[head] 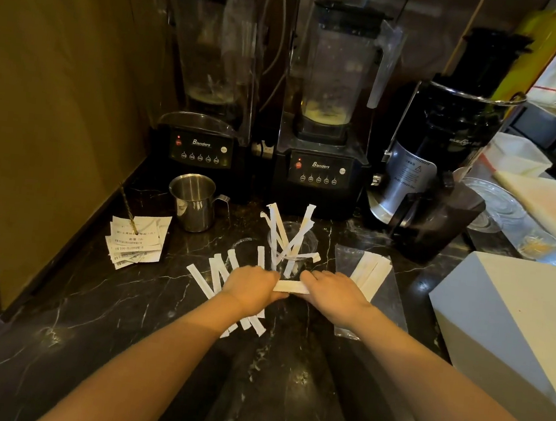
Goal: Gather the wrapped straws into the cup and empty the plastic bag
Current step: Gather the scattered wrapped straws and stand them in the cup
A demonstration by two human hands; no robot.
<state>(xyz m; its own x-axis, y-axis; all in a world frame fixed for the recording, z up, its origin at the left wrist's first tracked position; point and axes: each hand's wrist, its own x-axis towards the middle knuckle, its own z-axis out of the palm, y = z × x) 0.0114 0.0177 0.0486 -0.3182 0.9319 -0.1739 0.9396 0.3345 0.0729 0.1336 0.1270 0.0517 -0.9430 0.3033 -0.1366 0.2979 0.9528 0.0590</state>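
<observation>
Presently, at lower centre of the frame, the left hand (250, 286) and right hand (333, 293) each pinch an end of a small bundle of wrapped straws (291, 286) held level just in front of the clear cup (291, 246), which already holds several straws standing askew. Gathering looks about half done, and the next move likely calls for tipping the bundle upright and dropping it into the cup's mouth. More loose straws (218, 272) lie on the dark tabletop (122, 303) under the left hand, while the plastic bag (366, 274), right of the cup, seemingly still contains a few.
</observation>
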